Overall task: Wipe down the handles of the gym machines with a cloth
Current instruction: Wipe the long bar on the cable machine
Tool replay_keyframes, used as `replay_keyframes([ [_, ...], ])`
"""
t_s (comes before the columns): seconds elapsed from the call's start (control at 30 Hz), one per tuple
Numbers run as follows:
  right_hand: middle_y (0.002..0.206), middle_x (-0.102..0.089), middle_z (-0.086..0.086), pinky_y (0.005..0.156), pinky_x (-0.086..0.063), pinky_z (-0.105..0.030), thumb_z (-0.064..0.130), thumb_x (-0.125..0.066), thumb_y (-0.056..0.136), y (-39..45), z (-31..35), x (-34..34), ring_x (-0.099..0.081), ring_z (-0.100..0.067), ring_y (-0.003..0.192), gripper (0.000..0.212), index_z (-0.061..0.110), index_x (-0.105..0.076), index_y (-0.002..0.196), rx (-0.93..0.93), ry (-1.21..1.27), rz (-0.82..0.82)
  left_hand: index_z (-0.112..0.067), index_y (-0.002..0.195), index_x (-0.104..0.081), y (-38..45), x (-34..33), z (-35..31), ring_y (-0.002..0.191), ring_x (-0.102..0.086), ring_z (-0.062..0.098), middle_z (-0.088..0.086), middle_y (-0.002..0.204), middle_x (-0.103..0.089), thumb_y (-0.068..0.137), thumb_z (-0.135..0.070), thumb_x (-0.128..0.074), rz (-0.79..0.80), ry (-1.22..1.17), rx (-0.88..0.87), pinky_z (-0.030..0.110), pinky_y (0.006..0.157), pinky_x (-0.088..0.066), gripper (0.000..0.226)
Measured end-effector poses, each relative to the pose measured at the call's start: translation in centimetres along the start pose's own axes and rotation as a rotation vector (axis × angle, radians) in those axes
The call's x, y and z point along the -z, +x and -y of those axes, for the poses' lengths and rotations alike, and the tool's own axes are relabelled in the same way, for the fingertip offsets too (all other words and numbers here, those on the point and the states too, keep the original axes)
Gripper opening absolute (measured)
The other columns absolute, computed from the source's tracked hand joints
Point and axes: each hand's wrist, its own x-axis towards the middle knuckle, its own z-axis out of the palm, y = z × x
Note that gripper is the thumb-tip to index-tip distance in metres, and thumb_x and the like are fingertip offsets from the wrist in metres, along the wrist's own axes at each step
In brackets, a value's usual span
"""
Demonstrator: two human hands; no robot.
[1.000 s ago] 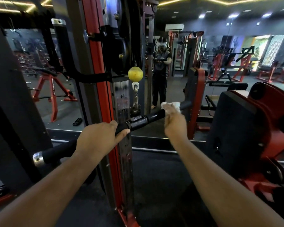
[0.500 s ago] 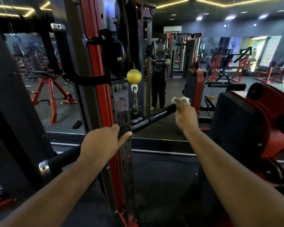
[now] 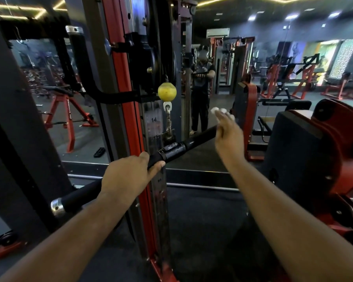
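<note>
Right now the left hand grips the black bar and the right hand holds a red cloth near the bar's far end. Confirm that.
Not quite: the cloth is white, not red, as the head view shows. The rest stands: the left hand grips the black bar, and the right hand holds the cloth near the bar's far end.

Bar handle [image 3: 188, 144]: black, silver end cap beyond the left hand [image 3: 126, 178]. Cloth [image 3: 217, 110] at the right hand [image 3: 228, 135] fingertips: white. Ball stopper [image 3: 167, 91] above the left hand: yellow. Machine upright [image 3: 122, 102]: red and black. Seat pad [image 3: 289, 151] beside the right hand: black on red frame.
</note>
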Motion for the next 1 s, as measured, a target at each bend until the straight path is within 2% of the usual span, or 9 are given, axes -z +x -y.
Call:
replay_keyframes([
  [0.1, 0.139, -0.055, -0.006, 0.111, -0.046, -0.039, 0.010, -0.044, 0.106, 1.1, -1.5, -0.2, -0.052, -0.027, 0.133, 0.041, 0.023, -0.051, 0.144, 0.013, -0.160, 0.095, -0.028, 0.093, -0.037, -0.1, 0.1, -0.2, 0.056, -0.047, 0.010, -0.009, 0.064, -0.049, 0.095, -0.077, -0.010, 0.000, -0.022, 0.006, 0.030, 0.049, -0.039, 0.056],
  [0.2, 0.147, -0.050, -0.014, 0.103, -0.051, -0.024, 0.003, -0.044, 0.103, -1.8, -0.1, -2.0, -0.058, -0.018, 0.123, 0.047, 0.021, -0.051, 0.145, -0.025, -0.013, 0.168, -0.028, 0.092, -0.038, 0.1, 0.2, 0.0, 0.054, -0.047, 0.009, -0.009, 0.064, -0.049, 0.095, -0.077, -0.010, -0.017, -0.001, 0.002, 0.030, 0.048, -0.038, 0.057],
  [0.33, 0.156, -0.044, -0.002, 0.107, -0.052, -0.041, 0.008, -0.044, 0.104, -6.5, 3.5, -4.1, -0.054, -0.019, 0.134, 0.056, 0.034, -0.038, 0.153, 0.129, 0.035, 0.263, -0.027, 0.092, -0.041, 0.2, 0.5, 0.2, 0.049, -0.043, 0.007, -0.009, 0.061, -0.047, 0.096, -0.075, -0.012, -0.025, 0.034, -0.006, 0.028, 0.044, -0.033, 0.056],
  [0.43, 0.145, -0.058, -0.002, 0.114, -0.044, -0.031, 0.008, -0.046, 0.106, -7.9, 4.9, -3.4, -0.051, -0.006, 0.135, 0.045, 0.029, -0.049, 0.146, 0.222, 0.257, 0.228, -0.027, 0.094, -0.044, 0.1, 0.5, 0.3, 0.048, -0.041, 0.007, -0.009, 0.060, -0.046, 0.096, -0.075, -0.013, -0.041, 0.043, 0.000, 0.027, 0.043, -0.029, 0.058],
  [0.57, 0.109, -0.063, 0.019, 0.086, -0.054, -0.017, 0.002, -0.049, 0.102, -4.4, 1.2, -0.6, -0.062, 0.008, 0.094, 0.051, 0.035, -0.058, 0.140, -0.205, 0.483, -0.139, -0.029, 0.092, -0.038, -0.5, 0.8, 0.1, 0.048, -0.038, 0.003, -0.008, 0.061, -0.046, 0.095, -0.076, -0.012, -0.020, 0.038, 0.000, 0.025, 0.043, -0.025, 0.054],
  [0.7, 0.115, -0.065, 0.016, 0.103, -0.052, -0.035, 0.012, -0.047, 0.105, 0.4, -3.1, 0.0, -0.063, 0.000, 0.107, 0.039, 0.033, -0.064, 0.133, -0.645, 0.647, -0.315, -0.029, 0.092, -0.036, -0.7, 1.5, -0.2, 0.050, -0.037, 0.003, -0.008, 0.062, -0.047, 0.096, -0.075, -0.012, 0.006, 0.042, 0.002, 0.025, 0.044, -0.024, 0.052],
  [0.77, 0.114, -0.067, 0.010, 0.105, -0.052, -0.039, 0.017, -0.047, 0.106, 0.7, -2.3, -1.0, -0.064, -0.008, 0.108, 0.030, 0.033, -0.068, 0.121, -0.686, 0.761, -0.292, -0.029, 0.092, -0.036, -0.6, 1.5, -0.3, 0.050, -0.037, 0.003, -0.008, 0.062, -0.047, 0.096, -0.075, -0.012, 0.012, 0.052, -0.005, 0.024, 0.044, -0.024, 0.053],
  [0.9, 0.105, -0.068, 0.001, 0.078, -0.055, -0.027, 0.017, -0.046, 0.108, -1.5, 1.8, -3.0, -0.064, -0.009, 0.089, 0.026, 0.030, -0.067, 0.116, -0.718, 0.981, -0.276, -0.028, 0.091, -0.036, -0.6, 1.1, -0.5, 0.049, -0.036, 0.003, -0.008, 0.061, -0.047, 0.097, -0.075, -0.013, -0.007, 0.041, -0.005, 0.025, 0.044, -0.024, 0.053],
  [1.0, 0.115, -0.070, -0.007, 0.092, -0.058, -0.035, 0.016, -0.046, 0.107, -5.3, 4.7, -5.1, -0.068, -0.020, 0.104, 0.029, 0.019, -0.067, 0.127, -0.652, 1.069, -0.169, -0.027, 0.091, -0.036, -0.4, 0.9, -0.5, 0.047, -0.036, 0.003, -0.008, 0.059, -0.046, 0.098, -0.073, -0.014, -0.029, 0.046, -0.003, 0.025, 0.042, -0.024, 0.052],
])
